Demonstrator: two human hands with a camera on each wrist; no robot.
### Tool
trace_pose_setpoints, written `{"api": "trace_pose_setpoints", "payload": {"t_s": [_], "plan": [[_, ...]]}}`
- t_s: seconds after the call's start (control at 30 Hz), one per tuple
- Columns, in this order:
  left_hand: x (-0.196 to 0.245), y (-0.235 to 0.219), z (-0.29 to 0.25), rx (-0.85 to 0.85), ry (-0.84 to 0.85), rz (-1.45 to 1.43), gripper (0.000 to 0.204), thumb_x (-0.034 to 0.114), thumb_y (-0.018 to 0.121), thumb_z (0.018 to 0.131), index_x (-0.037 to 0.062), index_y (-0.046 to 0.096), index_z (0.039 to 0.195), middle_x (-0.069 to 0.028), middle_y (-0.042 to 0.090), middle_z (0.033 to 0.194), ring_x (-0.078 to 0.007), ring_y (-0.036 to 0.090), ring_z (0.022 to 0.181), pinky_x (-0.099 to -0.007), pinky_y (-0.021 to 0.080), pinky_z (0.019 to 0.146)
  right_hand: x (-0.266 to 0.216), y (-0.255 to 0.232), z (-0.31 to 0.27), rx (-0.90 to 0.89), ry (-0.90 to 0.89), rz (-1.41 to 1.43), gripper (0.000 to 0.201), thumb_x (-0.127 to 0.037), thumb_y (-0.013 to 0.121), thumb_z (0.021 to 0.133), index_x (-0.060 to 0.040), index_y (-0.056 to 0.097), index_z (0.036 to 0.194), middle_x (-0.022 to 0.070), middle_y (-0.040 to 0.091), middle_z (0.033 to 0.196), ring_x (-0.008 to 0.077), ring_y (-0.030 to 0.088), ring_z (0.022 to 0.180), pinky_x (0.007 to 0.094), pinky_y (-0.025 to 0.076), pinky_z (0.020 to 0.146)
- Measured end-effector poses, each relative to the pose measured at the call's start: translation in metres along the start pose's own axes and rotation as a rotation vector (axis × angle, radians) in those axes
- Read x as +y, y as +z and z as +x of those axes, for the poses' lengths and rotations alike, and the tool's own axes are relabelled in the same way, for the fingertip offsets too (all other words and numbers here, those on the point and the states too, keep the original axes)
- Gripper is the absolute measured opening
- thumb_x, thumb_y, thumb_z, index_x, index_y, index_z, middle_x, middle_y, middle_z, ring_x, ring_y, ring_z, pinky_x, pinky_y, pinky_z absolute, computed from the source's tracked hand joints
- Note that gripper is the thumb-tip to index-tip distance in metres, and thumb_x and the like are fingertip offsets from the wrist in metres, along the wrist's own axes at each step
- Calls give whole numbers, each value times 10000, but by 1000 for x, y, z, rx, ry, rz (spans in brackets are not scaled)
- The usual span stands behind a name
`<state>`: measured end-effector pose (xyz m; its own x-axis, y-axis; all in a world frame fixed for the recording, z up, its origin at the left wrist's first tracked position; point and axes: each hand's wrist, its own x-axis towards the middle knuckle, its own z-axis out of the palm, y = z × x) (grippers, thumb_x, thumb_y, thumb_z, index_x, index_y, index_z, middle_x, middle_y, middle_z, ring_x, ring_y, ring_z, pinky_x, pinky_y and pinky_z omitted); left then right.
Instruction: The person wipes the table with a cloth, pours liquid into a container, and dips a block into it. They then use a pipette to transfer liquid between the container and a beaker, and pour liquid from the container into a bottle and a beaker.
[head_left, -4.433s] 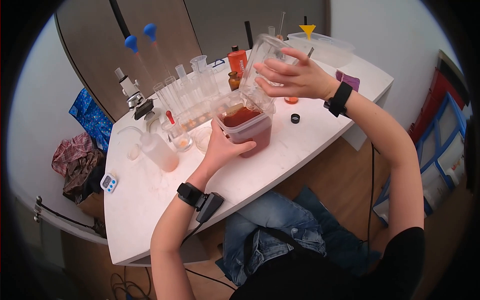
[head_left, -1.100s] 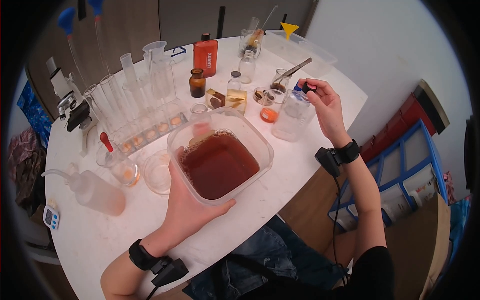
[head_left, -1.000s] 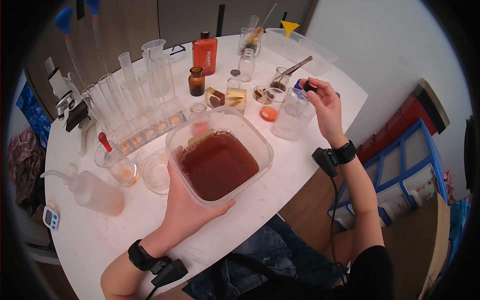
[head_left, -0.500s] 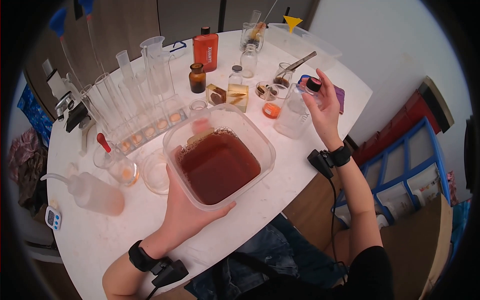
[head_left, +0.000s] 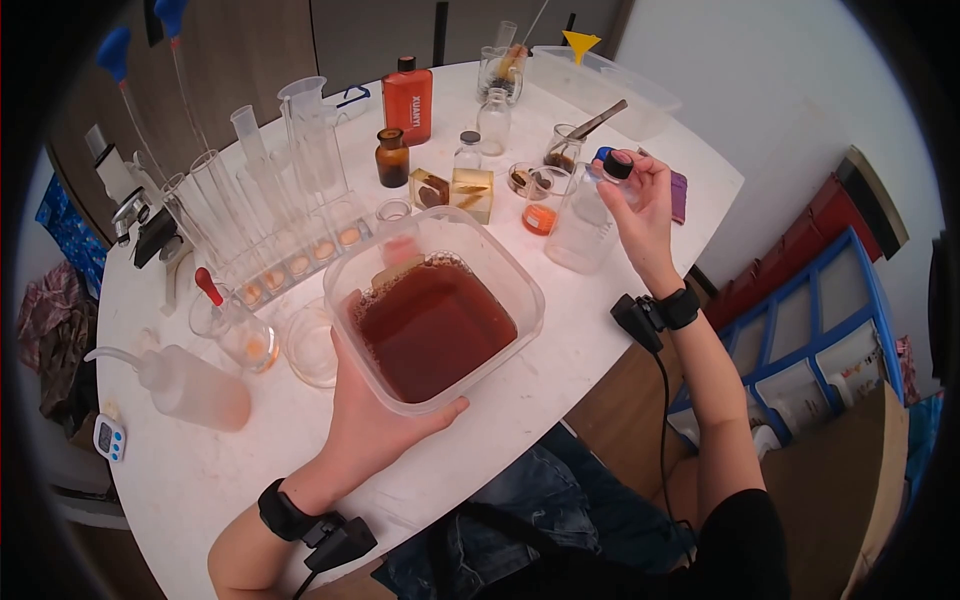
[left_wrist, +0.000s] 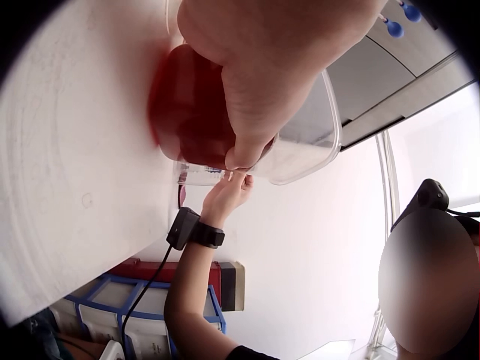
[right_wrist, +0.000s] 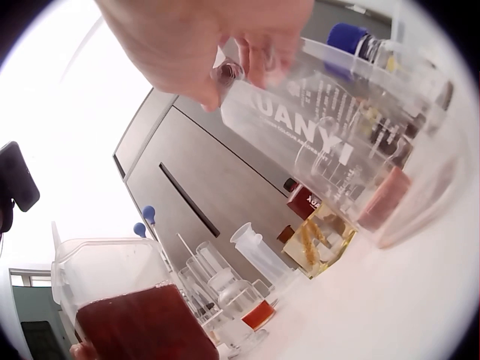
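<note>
Above the table (head_left: 560, 335), the tub (head_left: 522, 272) is best kept level in the left hand (head_left: 375, 425), curled round its side, with the clear bottle (head_left: 578, 238) upright beside the right hand (head_left: 648, 220), fingers pinching the black cap (head_left: 618, 165) squarely

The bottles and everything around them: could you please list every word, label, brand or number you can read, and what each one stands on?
"XUANYI": red bottle.
"UANYI": clear bottle, first letter unclear; its smaller print cannot be read.
Timer: display too small to read.
Blue-framed rack: markings too blurred to read.
Any other markings are too small or blurred.
</note>
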<state>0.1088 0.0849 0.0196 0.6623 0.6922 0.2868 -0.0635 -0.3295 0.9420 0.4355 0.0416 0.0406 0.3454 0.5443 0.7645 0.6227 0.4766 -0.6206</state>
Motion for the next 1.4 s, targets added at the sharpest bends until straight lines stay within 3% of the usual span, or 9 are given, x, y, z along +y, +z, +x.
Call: {"api": "trace_pose_setpoints", "payload": {"t_s": [0.07,0.13,0.37,0.43,0.67,0.83,1.17,1.3,1.4], "plan": [[-2,0,0,-4,-1,5,1038,181,815,583,21,112,1329,-171,365,1270,-262,393,1208,-370,338,1010,-3,0,-1,30,-28,24,460,-27,645,800,12,367,1164,121,488,1146,181,524,1050,292,398,920],[-1,-1,0,-5,5,14,1037,182,814,584,22,110,1329,-171,364,1271,-263,391,1210,-371,337,1011,-14,-1,3,-40,122,28,443,-10,655,787,3,366,1122,123,491,1136,183,524,1047,294,395,923],[1,0,0,-8,-6,6,1036,188,813,588,15,105,1326,-172,360,1273,-263,386,1214,-373,333,1012,-4,1,0,47,-11,26,377,-26,643,801,4,407,1092,114,512,1114,169,522,1041,296,393,923],[1,0,0,-9,-4,-10,1037,190,813,587,13,106,1325,-173,361,1271,-263,387,1212,-373,333,1012,-17,1,3,-19,83,-43,341,-27,630,810,3,422,1078,108,520,1092,166,521,1041,299,390,928],[-3,0,1,2,11,16,1044,195,814,583,9,104,1326,-174,348,1273,-265,378,1213,-373,330,1013,0,-6,2,-56,25,49,377,-55,603,836,19,430,1163,100,529,1112,151,513,1025,297,386,930],[0,0,0,-3,9,19,1054,195,814,580,6,96,1328,-176,345,1274,-268,373,1217,-372,329,1014,-14,-9,5,-136,184,58,320,-89,572,865,5,449,1145,71,546,1092,140,507,1030,292,377,928],[0,0,0,-8,-5,15,1043,196,814,582,12,105,1324,-172,350,1274,-263,375,1221,-368,323,1020,-15,-14,11,-177,133,1,310,-102,581,864,-6,455,1131,61,547,1074,133,496,1024,289,388,905],[-2,0,0,-1,-4,24,1041,198,816,578,17,112,1324,-167,352,1278,-262,384,1217,-374,325,1018,-28,-52,37,-206,222,18,303,-93,601,846,5,495,1112,60,566,1058,133,539,997,274,427,860],[1,-1,-1,-14,-55,10,1063,197,817,573,27,100,1338,-163,354,1292,-265,385,1219,-374,329,1015,-30,-108,69,29,208,-164,338,-121,629,832,3,516,1125,66,593,1047,115,557,950,254,428,846]]}}
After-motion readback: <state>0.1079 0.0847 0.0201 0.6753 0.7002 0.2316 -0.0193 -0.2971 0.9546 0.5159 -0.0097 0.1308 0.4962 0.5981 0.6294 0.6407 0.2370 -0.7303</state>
